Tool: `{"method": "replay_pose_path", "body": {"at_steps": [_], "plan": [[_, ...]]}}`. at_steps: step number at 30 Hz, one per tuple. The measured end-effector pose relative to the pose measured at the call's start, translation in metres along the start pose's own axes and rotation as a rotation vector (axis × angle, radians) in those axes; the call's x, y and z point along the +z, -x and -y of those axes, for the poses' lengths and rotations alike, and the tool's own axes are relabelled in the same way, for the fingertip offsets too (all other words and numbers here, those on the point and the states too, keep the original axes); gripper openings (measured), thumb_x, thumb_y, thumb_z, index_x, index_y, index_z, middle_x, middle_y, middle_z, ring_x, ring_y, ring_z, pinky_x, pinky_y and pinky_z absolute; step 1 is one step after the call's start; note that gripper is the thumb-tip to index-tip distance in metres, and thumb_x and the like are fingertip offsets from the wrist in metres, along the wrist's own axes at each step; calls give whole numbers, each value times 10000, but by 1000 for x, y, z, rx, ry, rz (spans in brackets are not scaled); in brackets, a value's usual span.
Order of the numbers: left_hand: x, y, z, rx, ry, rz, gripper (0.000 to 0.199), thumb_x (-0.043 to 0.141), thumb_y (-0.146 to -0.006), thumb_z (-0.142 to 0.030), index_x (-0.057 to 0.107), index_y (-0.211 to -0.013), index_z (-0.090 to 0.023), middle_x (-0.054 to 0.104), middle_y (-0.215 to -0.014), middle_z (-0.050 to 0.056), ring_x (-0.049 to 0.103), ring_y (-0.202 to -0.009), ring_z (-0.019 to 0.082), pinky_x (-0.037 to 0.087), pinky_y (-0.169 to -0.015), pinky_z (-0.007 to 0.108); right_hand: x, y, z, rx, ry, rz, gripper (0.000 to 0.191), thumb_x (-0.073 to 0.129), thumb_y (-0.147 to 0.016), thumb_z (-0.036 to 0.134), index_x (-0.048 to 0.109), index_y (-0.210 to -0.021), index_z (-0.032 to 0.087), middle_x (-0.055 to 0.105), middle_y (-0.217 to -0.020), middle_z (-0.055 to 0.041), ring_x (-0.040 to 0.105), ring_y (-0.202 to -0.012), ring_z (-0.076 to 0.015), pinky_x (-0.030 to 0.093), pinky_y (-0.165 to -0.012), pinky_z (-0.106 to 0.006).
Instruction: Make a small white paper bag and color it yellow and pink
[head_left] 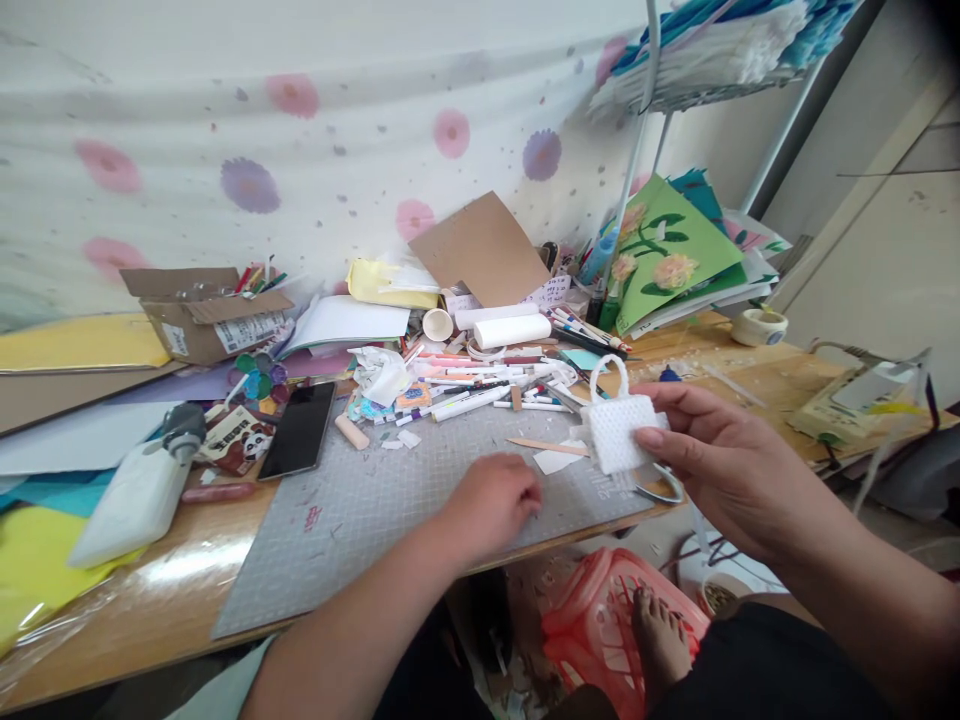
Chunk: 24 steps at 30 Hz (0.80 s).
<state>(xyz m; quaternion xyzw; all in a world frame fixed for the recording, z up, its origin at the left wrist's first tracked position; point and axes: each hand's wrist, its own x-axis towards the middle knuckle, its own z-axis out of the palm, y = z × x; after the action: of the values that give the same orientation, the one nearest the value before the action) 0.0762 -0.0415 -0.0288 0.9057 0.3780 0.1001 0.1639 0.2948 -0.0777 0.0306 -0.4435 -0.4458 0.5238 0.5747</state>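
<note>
My right hand [716,460] pinches a tiny white handbag [621,432] between thumb and fingers at its right side. The bag has a dimpled surface and a looped handle on top, and it is held upright above the mat's right edge. A curved, shiny grey piece [666,486] shows just below it. My left hand [491,505] rests on the grey cutting mat [315,540], its fingers curled inward; whatever may be inside them is hidden. Beyond the left hand, a thin wooden stick [547,446] and a white paper scrap [561,458] lie on the mat.
Pens and markers [480,400] heap along the mat's back edge. A black phone [300,430], a white glue bottle [131,505] and a cardboard box [202,315] are on the left. Green floral card [675,250] leans at the right. A red plastic stool [600,620] stands below the table.
</note>
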Motion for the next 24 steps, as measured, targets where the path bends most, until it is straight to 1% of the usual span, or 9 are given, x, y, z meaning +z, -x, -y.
{"method": "replay_pose_path", "body": {"at_steps": [4, 6, 8, 10, 13, 15, 17, 21, 24], "plan": [[19, 29, -38, 273, 71, 95, 121, 596, -821, -182, 677, -886, -245, 706, -883, -11, 615, -872, 155, 437, -837, 271, -3, 3, 0, 8, 17, -4, 339, 815, -666, 312, 668, -969, 274, 651, -768, 16, 552, -695, -117, 460, -591, -183], [21, 39, -46, 427, 97, 40, 152, 522, -880, -241, 660, -938, -223, 711, -927, 15, 611, -865, 165, 451, -818, 289, -4, 3, 0, 2, 16, -11, 348, 815, -667, 309, 665, -980, 280, 654, -775, 15, 548, -682, -113, 457, -582, -179], [14, 43, -41, 274, 45, -39, 199, 460, -916, -237, 646, -989, -231, 686, -1074, 42, 597, -961, 198, 426, -913, 364, -5, 3, 0, 7, 13, -13, 350, 815, -664, 313, 666, -979, 279, 658, -790, 12, 551, -686, -115, 458, -586, -184], [5, 41, -28, -39, -60, -99, 257, 527, -892, -300, 611, -1118, -212, 595, -1276, 105, 523, -1167, 278, 334, -1038, 481, -4, 3, 0, 18, 18, -14, 341, 815, -661, 318, 668, -966, 275, 659, -795, 7, 559, -701, -126, 462, -595, -196], [-3, 35, -11, -310, -148, 11, 722, 594, -813, -514, 396, -1387, -124, 290, -1509, 203, 232, -1390, 380, 195, -1106, 571, -3, 2, 0, 15, 21, -14, 331, 816, -656, 313, 670, -951, 271, 639, -753, 13, 557, -695, -133, 449, -574, -199], [-2, 35, -11, -238, -116, 85, 874, 584, -787, -590, 288, -1447, -99, 172, -1540, 204, 116, -1419, 376, 147, -1125, 565, -1, 2, 1, 2, 15, -10, 322, 810, -664, 299, 671, -953, 277, 629, -745, 19, 551, -684, -130, 440, -560, -198], [0, 39, -21, -35, -9, 129, 866, 593, -776, -605, 304, -1448, -142, 206, -1538, 168, 128, -1423, 346, 129, -1141, 532, 0, 2, 2, -3, 6, -5, 302, 798, -681, 286, 674, -957, 284, 635, -768, 18, 552, -688, -129, 444, -567, -202], [-3, 47, -39, 336, 320, 205, 447, 566, -866, -467, 535, -1283, -307, 521, -1392, 10, 441, -1304, 183, 274, -1118, 314, -1, 3, 2, -7, -11, 13, 281, 797, -684, 272, 685, -941, 287, 626, -750, 24, 540, -679, -118, 440, -568, -190], [-7, 47, -35, 63, 194, 72, 483, 534, -881, -453, 522, -1311, -233, 431, -1457, 83, 346, -1362, 264, 226, -1138, 435, -2, 3, 2, -4, -6, 4, 287, 803, -678, 271, 688, -940, 293, 612, -726, 33, 520, -650, -105, 428, -552, -179]]}}
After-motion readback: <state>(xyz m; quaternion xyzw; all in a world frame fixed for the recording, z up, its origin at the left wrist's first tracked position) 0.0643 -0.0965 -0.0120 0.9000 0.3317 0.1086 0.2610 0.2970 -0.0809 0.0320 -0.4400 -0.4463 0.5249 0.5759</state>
